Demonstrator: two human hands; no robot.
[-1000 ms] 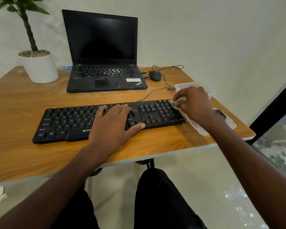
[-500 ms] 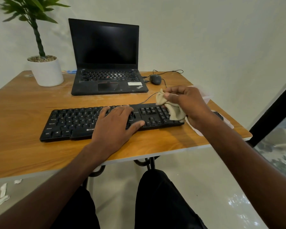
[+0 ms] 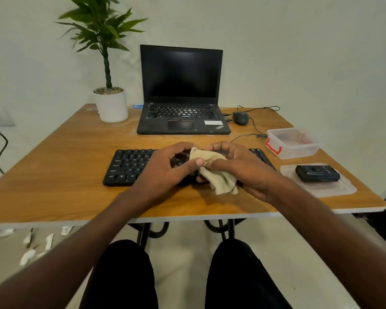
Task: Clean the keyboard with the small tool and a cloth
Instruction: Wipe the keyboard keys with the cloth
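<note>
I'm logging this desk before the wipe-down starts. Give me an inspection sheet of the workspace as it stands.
Surface: wooden table, some pale smudges.
Job's things: black keyboard at the front edge; beige cloth over its middle; small tool not identifiable.
Clutter: laptop open, screen dark; potted plant; mouse; clear box; black device on a clear lid.
Hands: left hand and right hand both grip the cloth.
Cables: mouse and keyboard leads; wall cable.
Surroundings: white scraps on floor.
</note>
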